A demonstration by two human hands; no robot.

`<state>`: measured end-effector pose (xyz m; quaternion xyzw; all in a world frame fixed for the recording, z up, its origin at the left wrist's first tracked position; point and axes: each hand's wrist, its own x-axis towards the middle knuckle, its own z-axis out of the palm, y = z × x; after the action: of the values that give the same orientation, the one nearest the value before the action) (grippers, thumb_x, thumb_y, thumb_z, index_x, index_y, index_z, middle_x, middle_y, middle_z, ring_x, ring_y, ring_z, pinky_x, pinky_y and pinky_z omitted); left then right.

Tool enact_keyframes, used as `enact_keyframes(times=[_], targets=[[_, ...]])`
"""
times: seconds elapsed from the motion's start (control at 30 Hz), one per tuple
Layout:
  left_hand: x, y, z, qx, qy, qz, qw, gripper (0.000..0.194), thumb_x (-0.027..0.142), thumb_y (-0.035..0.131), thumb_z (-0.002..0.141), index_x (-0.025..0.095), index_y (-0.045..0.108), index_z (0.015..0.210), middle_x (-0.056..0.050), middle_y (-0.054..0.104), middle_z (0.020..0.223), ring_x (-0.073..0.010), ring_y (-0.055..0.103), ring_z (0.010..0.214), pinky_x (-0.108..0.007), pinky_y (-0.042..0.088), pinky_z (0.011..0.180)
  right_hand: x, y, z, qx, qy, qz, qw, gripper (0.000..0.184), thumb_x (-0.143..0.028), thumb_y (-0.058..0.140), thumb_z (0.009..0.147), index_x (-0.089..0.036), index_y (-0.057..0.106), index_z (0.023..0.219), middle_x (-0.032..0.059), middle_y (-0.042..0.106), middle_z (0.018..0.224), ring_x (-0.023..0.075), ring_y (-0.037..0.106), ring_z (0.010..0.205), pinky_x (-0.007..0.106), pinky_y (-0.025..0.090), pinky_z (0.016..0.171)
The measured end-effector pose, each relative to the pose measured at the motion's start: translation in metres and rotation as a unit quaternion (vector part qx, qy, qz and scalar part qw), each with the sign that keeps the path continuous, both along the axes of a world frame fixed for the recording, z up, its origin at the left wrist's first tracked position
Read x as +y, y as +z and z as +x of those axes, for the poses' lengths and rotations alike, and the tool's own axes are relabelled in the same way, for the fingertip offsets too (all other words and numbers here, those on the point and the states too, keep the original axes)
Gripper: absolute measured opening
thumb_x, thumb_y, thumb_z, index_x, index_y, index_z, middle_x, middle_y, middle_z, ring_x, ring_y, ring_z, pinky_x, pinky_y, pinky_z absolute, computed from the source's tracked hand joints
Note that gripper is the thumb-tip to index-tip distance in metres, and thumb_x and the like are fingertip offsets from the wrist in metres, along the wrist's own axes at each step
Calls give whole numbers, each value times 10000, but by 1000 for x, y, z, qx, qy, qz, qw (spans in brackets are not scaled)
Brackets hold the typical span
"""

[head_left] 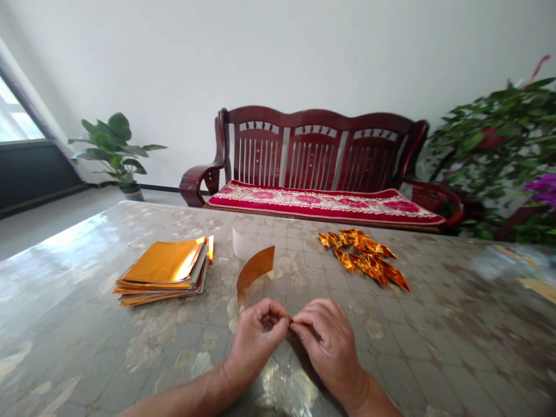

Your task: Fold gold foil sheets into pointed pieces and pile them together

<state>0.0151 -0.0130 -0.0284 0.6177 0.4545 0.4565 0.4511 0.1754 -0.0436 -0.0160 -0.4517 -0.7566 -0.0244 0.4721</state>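
My left hand (266, 330) and my right hand (325, 336) meet low over the table, thumbs and forefingers pinched together. Between their fingertips shows a tiny bit of gold foil paper (291, 319); the rest of it is hidden by the fingers. Just beyond my left hand, a curved sheet of gold foil paper (255, 271) stands on the table. Left of it lies a stack of gold foil paper (163, 263), its edges uneven. To the far right of my hands, several folded gold foil pieces (369, 260) with pointed ends lie in a loose cluster.
The table (434, 347) has a glossy, patterned cover with reflections. At its right side lie a clear plastic bag (510, 260) and a tan piece (538, 288). A dark red wooden bench (313, 156) stands behind, with potted plants (115, 150) at left and more foliage (499, 133) at right.
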Motion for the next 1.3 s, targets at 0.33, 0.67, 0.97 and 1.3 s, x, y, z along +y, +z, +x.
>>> enact_keyframes(times=[0.33,0.67,0.97,1.3], targets=[[0,1,2,-53,-2,-41,998,48,188,636,693,165,615,657,21,636,604,-114,601,563,-184,464,546,-1,3,-2,-20,-19,17,999,88,-176,664,891,-225,649,819,-4,662,731,184,577,783,339,398,741],[0,-1,2,-63,-11,-48,997,46,153,638,681,165,602,655,31,624,605,-109,598,558,-181,464,546,-2,5,-3,-26,-20,9,999,94,-169,661,882,-220,637,808,1,652,730,183,568,778,337,387,728],[0,-5,3,-80,-25,-71,994,58,168,649,687,162,599,660,32,611,606,-108,600,564,-184,468,559,-3,5,-2,-37,-14,-1,999,110,-143,618,894,-211,619,809,13,627,730,185,542,770,342,378,730],[0,-1,4,-99,-34,-97,990,111,212,680,665,172,577,647,36,604,588,-113,602,557,-198,476,568,-4,5,-4,-34,-29,-23,999,163,-178,569,915,-213,576,756,8,588,697,178,528,724,329,368,708]])
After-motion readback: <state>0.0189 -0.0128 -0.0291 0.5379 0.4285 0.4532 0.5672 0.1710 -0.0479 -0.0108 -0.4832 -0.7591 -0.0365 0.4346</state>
